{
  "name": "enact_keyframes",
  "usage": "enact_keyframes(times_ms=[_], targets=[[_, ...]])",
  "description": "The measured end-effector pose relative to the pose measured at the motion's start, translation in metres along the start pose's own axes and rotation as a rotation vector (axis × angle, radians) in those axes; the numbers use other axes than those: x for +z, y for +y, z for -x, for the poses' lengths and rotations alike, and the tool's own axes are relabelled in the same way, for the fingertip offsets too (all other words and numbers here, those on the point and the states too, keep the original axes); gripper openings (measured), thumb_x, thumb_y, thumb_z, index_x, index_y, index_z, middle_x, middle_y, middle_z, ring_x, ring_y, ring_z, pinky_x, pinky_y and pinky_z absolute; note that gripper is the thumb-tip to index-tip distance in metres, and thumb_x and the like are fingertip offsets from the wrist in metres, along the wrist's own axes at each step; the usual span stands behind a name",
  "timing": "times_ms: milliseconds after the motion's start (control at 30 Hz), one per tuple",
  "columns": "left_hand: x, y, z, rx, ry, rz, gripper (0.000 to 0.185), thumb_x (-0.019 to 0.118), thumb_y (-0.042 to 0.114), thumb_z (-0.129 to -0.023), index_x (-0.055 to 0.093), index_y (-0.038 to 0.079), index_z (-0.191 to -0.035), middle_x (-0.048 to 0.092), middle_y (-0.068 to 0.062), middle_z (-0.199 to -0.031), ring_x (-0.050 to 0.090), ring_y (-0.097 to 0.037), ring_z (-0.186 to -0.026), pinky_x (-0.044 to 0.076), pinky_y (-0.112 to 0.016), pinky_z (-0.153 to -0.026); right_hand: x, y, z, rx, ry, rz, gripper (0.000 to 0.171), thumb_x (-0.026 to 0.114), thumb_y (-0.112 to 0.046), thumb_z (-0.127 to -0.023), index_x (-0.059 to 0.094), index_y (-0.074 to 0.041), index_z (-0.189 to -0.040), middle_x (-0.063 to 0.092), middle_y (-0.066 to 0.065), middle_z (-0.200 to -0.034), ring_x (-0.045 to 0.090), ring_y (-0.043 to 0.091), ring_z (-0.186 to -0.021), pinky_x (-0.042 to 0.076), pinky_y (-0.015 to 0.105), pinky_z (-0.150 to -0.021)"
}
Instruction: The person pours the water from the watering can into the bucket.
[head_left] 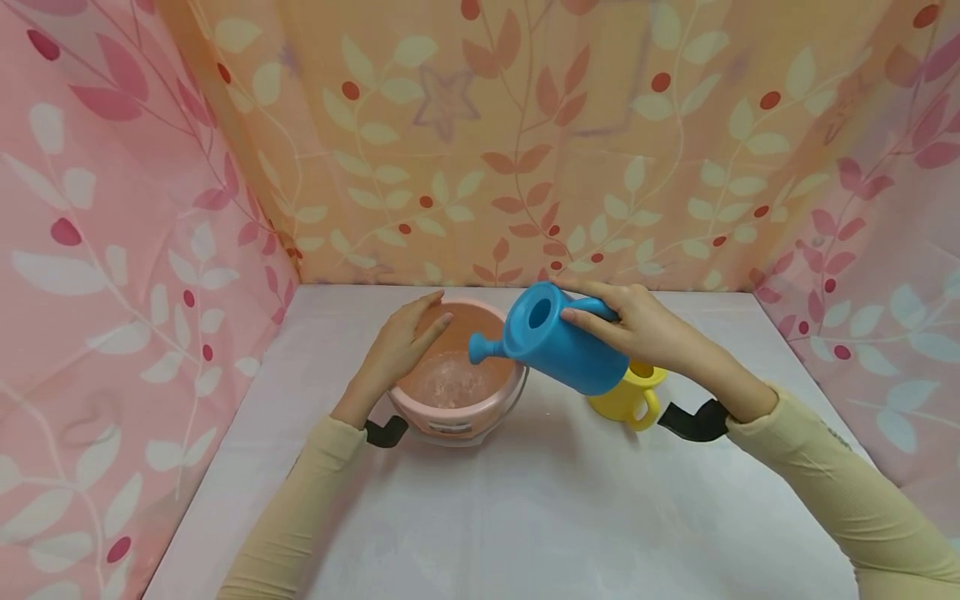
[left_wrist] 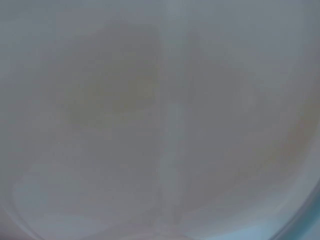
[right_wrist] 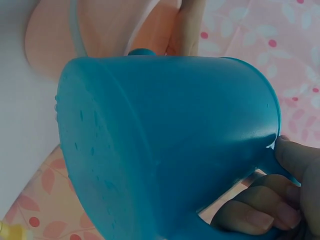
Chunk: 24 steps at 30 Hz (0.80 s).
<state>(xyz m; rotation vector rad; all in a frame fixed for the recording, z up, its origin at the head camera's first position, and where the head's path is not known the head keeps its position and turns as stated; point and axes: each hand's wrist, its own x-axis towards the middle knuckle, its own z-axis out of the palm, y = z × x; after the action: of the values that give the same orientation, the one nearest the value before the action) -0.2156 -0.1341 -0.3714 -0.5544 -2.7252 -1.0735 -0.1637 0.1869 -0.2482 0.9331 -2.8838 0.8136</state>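
The right hand grips the handle of a blue watering can, held tilted above the table, its spout over the rim of a pink bucket. Water shows inside. The left hand lies across the bucket's left rim, fingers straight, thumb wide. A yellow container stands beside the can.

- The near part of the table lets a hand pass.
- The watering can, in the right hand, blocks the bucket's right side.
- The left hand obstructs its left rim.
- The curtain bounds the back.
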Motion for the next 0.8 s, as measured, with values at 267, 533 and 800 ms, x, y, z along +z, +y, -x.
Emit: enact_keyframes(times_ms=[267,533,800], targets=[[-0.0003,-0.0009,0.0004,0.0,-0.002,0.003,0.062,0.04,0.057,-0.093,0.037,0.021,-0.143,0.047,-0.004,-0.138,0.039,-0.027,-0.13,0.033,-0.049,-0.105,-0.002,-0.0032,-0.0018,-0.019,-0.013,0.003,0.054,0.058,-0.031,-0.091,0.042,-0.02,-0.141,0.057,0.014,-0.128,0.057,0.038,-0.11,0.049,0.055,-0.084],[-0.0002,-0.0008,-0.0001,0.003,-0.003,0.0,0.062,0.041,0.056,-0.093,0.036,0.02,-0.143,0.048,-0.004,-0.138,0.039,-0.028,-0.13,0.032,-0.049,-0.105,-0.0033,-0.0052,-0.0056,-0.006,-0.026,0.023,0.054,0.058,-0.034,-0.091,0.041,-0.021,-0.141,0.057,0.014,-0.128,0.058,0.039,-0.109,0.05,0.055,-0.082],[0.0001,-0.0017,-0.0006,-0.001,-0.004,0.002,0.06,0.042,0.054,-0.094,0.036,0.02,-0.143,0.048,-0.005,-0.137,0.04,-0.028,-0.129,0.033,-0.05,-0.104,-0.0034,-0.0074,-0.0086,-0.001,-0.035,0.05,0.055,0.058,-0.035,-0.091,0.041,-0.02,-0.141,0.057,0.014,-0.128,0.058,0.039,-0.108,0.051,0.054,-0.082]])
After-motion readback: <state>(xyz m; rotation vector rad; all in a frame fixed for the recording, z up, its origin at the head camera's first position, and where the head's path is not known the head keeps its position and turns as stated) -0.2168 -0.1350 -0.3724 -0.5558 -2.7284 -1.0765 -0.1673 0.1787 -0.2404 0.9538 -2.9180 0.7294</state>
